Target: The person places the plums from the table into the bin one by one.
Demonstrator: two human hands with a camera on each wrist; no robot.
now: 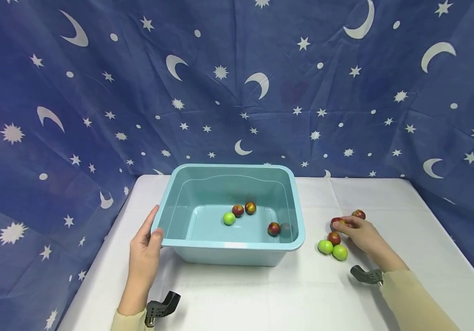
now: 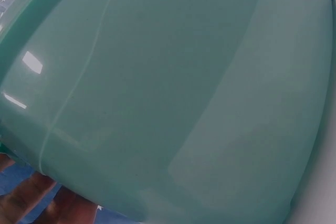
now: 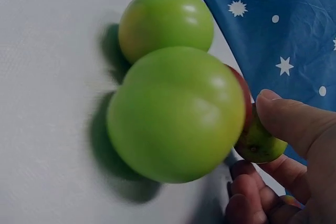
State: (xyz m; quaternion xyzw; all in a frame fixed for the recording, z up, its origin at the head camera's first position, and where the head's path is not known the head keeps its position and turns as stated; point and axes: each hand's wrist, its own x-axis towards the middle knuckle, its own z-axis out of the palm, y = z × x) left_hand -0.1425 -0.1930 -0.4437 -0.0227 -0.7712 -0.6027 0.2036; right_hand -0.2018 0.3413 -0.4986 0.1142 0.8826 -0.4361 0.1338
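Note:
A light-blue plastic tub point(image 1: 233, 245) stands on the white table. At its left rim my left hand point(image 1: 145, 253) holds it, thumb by the front corner and fingers along the outer side; fingers point(image 2: 26, 198) show past the tub's edge in the left wrist view. Right of the tub, my right hand point(image 1: 360, 233) pinches a small red-and-green round fruit point(image 3: 260, 142) between thumb and fingers. Close by are a dark red fruit point(image 1: 334, 238), two green fruits point(image 1: 325, 247) and another red fruit point(image 1: 359, 214) beyond the hand. Inside the tub lie a green fruit point(image 1: 229, 218) and three red ones point(image 1: 274, 229).
A white cloth point(image 1: 237, 294) covers the table. Behind it and at both sides hangs a dark blue curtain point(image 1: 220, 124) with white moons and stars. Each wrist carries a black camera mount point(image 1: 163, 304).

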